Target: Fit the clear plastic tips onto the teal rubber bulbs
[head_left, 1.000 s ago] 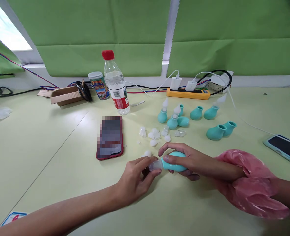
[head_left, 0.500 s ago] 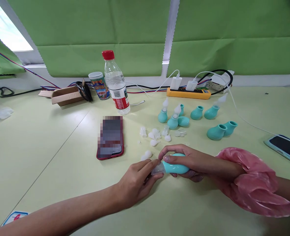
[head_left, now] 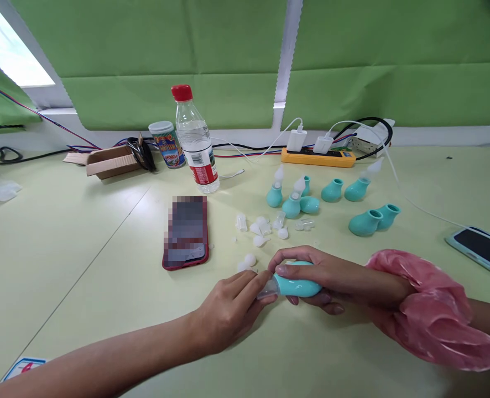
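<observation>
My right hand (head_left: pixel 315 276) is wrapped round a teal squeeze bulb (head_left: pixel 300 287), which lies sideways with its neck to the left. My left hand (head_left: pixel 232 307) pinches a clear plastic tube (head_left: pixel 267 288) at the bulb's neck; how deep it sits inside is hidden by the fingers. Just beyond the hands lie several small white soft tips (head_left: pixel 250 260) and loose clear tubes (head_left: pixel 305 224). Farther back, several teal bulbs stand or lie: bare ones such as an open-necked bulb (head_left: pixel 365 223), and some fitted with tips, like one bulb (head_left: pixel 291 205).
A red-cased phone (head_left: pixel 186 232) lies left of the parts, with a water bottle (head_left: pixel 197 143) and a printed can (head_left: pixel 168 145) behind. A yellow power strip (head_left: pixel 317 157) with chargers sits by the wall. Its white cable runs toward another phone (head_left: pixel 483 251) at right.
My left hand has turned a little, its knuckles rolling over the clear tube. The bulb in my right hand has shifted slightly. The parts on the table stay put.
</observation>
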Action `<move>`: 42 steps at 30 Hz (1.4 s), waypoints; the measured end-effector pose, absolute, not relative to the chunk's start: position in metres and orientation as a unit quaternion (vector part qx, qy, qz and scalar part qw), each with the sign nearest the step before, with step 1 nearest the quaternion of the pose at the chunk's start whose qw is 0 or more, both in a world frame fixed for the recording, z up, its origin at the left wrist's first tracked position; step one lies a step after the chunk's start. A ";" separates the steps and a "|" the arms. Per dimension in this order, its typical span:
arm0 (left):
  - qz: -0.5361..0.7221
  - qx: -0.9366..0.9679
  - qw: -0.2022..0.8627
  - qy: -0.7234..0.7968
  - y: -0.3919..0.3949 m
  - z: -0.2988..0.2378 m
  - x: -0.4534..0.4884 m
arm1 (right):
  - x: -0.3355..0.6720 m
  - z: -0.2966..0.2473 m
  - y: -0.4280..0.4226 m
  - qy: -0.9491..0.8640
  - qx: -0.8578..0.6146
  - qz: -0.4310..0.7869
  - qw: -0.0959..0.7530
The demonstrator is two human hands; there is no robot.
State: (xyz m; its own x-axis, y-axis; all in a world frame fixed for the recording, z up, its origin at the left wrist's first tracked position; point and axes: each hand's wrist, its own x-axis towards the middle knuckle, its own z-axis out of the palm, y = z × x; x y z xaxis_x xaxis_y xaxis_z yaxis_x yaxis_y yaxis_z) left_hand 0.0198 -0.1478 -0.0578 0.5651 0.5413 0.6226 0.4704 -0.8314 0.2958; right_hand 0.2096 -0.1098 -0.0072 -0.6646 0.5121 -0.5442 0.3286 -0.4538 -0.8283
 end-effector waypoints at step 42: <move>0.553 0.745 0.220 0.301 -0.127 -0.050 0.015 | 0.214 -0.015 -0.108 -0.884 -0.330 0.112 0.311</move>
State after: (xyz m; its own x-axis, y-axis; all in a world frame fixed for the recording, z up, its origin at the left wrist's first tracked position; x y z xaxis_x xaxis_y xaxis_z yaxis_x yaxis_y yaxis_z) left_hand 0.0151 -0.1271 -0.0501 0.2066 0.6926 0.6911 0.2057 -0.7213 0.6614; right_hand 0.2136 -0.1078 -0.0148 -0.5887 0.6536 0.4757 0.5142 0.7568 -0.4034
